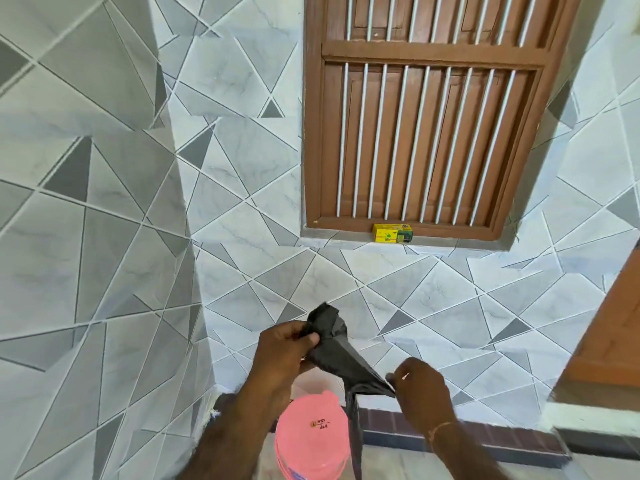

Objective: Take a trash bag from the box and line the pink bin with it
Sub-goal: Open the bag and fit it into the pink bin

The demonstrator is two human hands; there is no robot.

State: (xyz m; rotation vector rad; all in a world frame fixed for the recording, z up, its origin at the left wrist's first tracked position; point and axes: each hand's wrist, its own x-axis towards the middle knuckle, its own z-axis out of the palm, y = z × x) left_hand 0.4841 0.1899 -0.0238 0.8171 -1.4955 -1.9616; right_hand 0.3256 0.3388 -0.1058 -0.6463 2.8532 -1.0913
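Observation:
A black trash bag (337, 355) is stretched between both my hands in front of the tiled wall. My left hand (284, 351) grips its crumpled upper end. My right hand (420, 393) pinches its lower corner, and a strip of the bag hangs down from there. Below my hands stands the pink bin (311, 441) on the floor, seen from above, partly hidden by my left forearm. The yellow and green bag box (392, 233) lies on the window sill, well above and beyond my hands.
A brown wooden window (426, 112) with white bars fills the wall above the sill. Grey geometric tiles cover the walls, with a corner pillar on the left. A brown door frame (609, 344) stands at the right. A dark brick skirting runs along the floor.

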